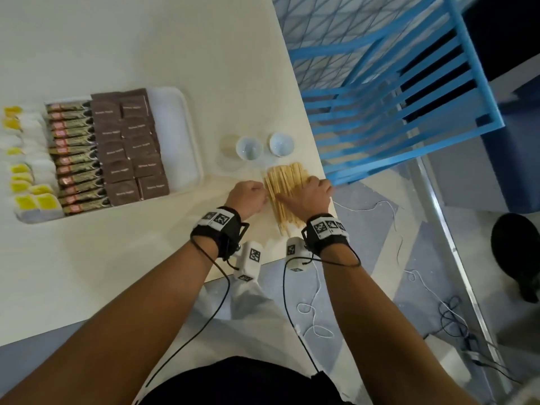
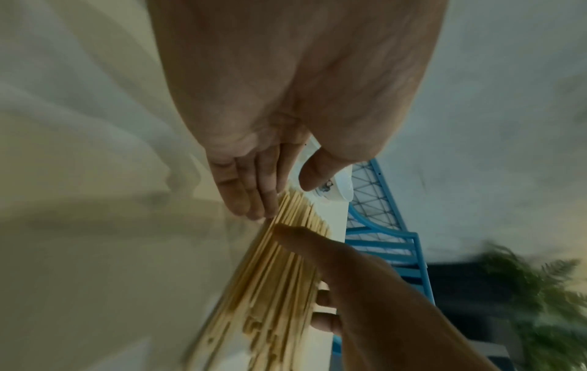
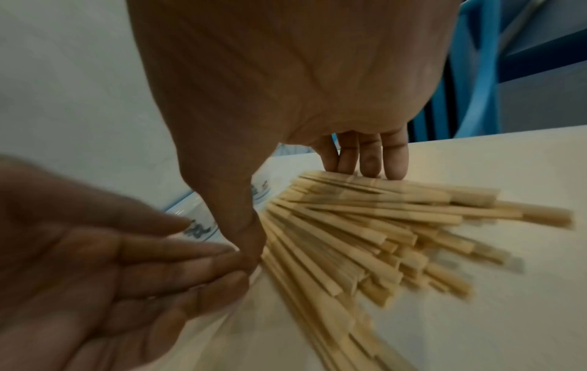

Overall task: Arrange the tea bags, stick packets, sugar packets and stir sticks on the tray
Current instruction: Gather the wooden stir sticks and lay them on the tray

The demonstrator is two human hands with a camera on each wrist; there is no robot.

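Observation:
A loose fan of wooden stir sticks [image 1: 287, 182] lies on the table near its right edge. My left hand [image 1: 261, 197] touches the pile's left side with straight fingers [image 2: 251, 200], thumb apart. My right hand [image 1: 312, 188] lies over the pile's right side, its straight fingertips [image 3: 365, 170] at the far edge of the sticks [image 3: 365, 238] and its thumb at the near-left edge. The white tray [image 1: 175, 133] to the left holds a column of tea bags [image 1: 26, 159], a row of stick packets [image 1: 73, 153] and brown sugar packets [image 1: 128, 144]; its right strip is bare.
Two small white cups [image 1: 249, 147] [image 1: 281, 144] and a clear lid [image 1: 229, 147] stand just beyond the sticks. The table's right edge [image 1: 321, 168] runs close by the pile. A blue slatted chair [image 1: 394, 112] stands past that edge. Cables trail on the floor.

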